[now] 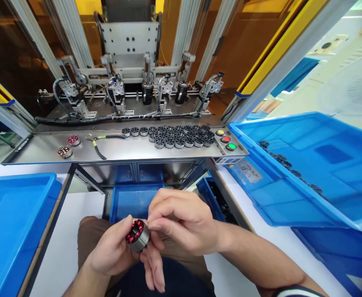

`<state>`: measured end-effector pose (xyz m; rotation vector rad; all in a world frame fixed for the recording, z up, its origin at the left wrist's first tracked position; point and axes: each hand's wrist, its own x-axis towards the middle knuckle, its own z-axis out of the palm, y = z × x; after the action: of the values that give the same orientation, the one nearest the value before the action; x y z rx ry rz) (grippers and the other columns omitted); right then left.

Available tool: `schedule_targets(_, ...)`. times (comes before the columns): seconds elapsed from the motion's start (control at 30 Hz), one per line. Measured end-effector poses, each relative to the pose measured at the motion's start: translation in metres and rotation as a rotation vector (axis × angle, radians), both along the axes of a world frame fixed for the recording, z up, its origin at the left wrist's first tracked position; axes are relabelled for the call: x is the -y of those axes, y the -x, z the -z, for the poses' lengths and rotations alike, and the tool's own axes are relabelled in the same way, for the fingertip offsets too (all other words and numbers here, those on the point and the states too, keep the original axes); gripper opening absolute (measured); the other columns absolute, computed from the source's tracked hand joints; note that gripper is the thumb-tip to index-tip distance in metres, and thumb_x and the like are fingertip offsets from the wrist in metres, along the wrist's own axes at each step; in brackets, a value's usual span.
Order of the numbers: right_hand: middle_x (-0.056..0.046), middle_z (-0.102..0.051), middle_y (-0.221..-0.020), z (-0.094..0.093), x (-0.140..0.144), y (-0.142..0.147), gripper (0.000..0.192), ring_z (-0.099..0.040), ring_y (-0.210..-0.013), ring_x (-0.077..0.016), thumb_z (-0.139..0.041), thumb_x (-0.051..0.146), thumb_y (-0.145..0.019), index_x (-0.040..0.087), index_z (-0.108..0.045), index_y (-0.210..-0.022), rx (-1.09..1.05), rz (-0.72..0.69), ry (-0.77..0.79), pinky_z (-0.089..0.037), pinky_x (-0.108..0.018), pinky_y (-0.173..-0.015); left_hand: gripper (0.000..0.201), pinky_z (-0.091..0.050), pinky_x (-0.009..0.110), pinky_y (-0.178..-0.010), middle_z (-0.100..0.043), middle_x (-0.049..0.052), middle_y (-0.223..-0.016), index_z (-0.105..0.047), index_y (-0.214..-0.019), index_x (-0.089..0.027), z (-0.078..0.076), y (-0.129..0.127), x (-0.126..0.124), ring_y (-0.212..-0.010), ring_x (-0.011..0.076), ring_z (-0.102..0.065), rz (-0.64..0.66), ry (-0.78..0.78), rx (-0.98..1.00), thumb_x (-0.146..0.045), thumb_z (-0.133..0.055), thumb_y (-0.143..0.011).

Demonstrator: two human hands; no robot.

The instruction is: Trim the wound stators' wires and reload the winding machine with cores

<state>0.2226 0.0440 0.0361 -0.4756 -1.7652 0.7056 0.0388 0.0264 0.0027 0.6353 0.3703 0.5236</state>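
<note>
Filling the far background beyond the fingers, a winding machine (131, 82) with clamped fixtures stands behind amber panels; upper parts cut off by the frame. Right of the fingers, a tilted blue tray (307, 185) holds a few dark stators, hard to count. Left of the fingers, another blue bin (10, 222), cut off at the edge. Steel shelf (45, 148) well above the fingertips carries a cluster of bare stator cores (181, 136), pliers (102, 142) with green grips, two wound stators (69, 146), and three buttons (225, 139). Left hand (111, 249) grips a wound stator (137, 235) with red coils, thumb and fingers clamped around its metal rim; lower fingers partly hidden behind it. Right hand (182, 222) sits just right of the stator, fingertips curled together, touching its edge; whether they pinch a wire cannot be told, too small. Right forearm runs off the bottom edge.
</note>
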Motion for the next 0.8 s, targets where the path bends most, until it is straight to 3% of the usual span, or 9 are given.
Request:
schedule_targets(0.13, -0.006, -0.068, -0.069, 0.001, -0.001, -0.001, 0.014, -0.062, -0.066, -0.0123, -0.06, 0.016, -0.094, 0.012, -0.066, -0.082, -0.005, 0.086, 0.015, -0.054, -0.023, -0.061, 0.035, -0.056, 0.026, -0.058, -0.076, 0.01, -0.082, -0.068, -0.112, -0.018, -0.001, 0.003, 0.005, -0.068, 0.0218, -0.074, -0.269, -0.142, -0.105, -0.044, -0.061, -0.091)
schedule_targets(0.3, -0.003, -0.068, -0.07, 0.004, -0.002, 0.001, 0.015, -0.062, -0.065, -0.0112, -0.06, 0.015, -0.093, 0.015, -0.065, -0.078, -0.012, 0.193, 0.083, -0.053, -0.023, -0.061, 0.039, -0.057, 0.025, -0.061, -0.069, 0.004, -0.112, -0.066, -0.115, -0.034, 0.002, 0.006, 0.005, -0.074, 0.0171, -0.071, -0.558, -0.313, -0.195, -0.029, -0.078, -0.079)
schedule_targets(0.47, -0.004, -0.069, -0.069, 0.004, -0.002, 0.002, 0.018, -0.062, -0.064, -0.0115, -0.06, 0.016, -0.094, 0.014, -0.065, -0.076, -0.03, 0.193, 0.097, -0.052, -0.023, -0.061, 0.039, -0.056, 0.028, -0.083, -0.068, 0.005, -0.108, -0.073, -0.107, -0.028, 0.009, 0.001, 0.003, -0.097, 0.0202, -0.067, -0.784, -0.432, -0.301, -0.024, -0.086, -0.07)
schedule_targets(0.67, -0.003, -0.066, -0.068, 0.001, 0.002, 0.009, 0.015, -0.06, -0.062, -0.0114, -0.064, 0.015, -0.091, 0.014, -0.067, -0.076, -0.067, 0.249, 0.124, -0.05, -0.024, -0.059, 0.025, -0.054, 0.027, -0.087, -0.07, 0.005, -0.104, -0.077, -0.09, -0.025, 0.009, -0.001, 0.0, -0.103, 0.0204, -0.066, -0.85, -0.433, -0.316, -0.02, -0.087, -0.068)
schedule_targets(0.73, -0.002, -0.064, -0.066, 0.0, 0.008, 0.014, 0.018, -0.059, -0.062, -0.0113, -0.065, 0.016, -0.089, 0.015, -0.066, -0.071, -0.113, 0.288, 0.26, -0.049, -0.024, -0.06, 0.024, -0.054, 0.028, -0.089, -0.071, 0.004, -0.112, -0.076, -0.088, -0.026, 0.008, 0.0, -0.002, -0.106, 0.0211, -0.067, -0.847, -0.427, -0.303, -0.016, -0.086, -0.069)
schedule_targets(0.8, 0.0, -0.062, -0.062, 0.002, 0.015, 0.02, 0.024, -0.057, -0.058, -0.0103, -0.066, 0.022, -0.088, 0.016, -0.064, -0.066, -0.192, 0.223, 0.506, -0.049, -0.023, -0.058, 0.024, -0.054, 0.032, -0.091, -0.072, 0.004, -0.113, -0.075, -0.086, -0.026, 0.006, 0.002, -0.004, -0.106, 0.0228, -0.069, -0.843, -0.409, -0.277, -0.015, -0.085, -0.069)
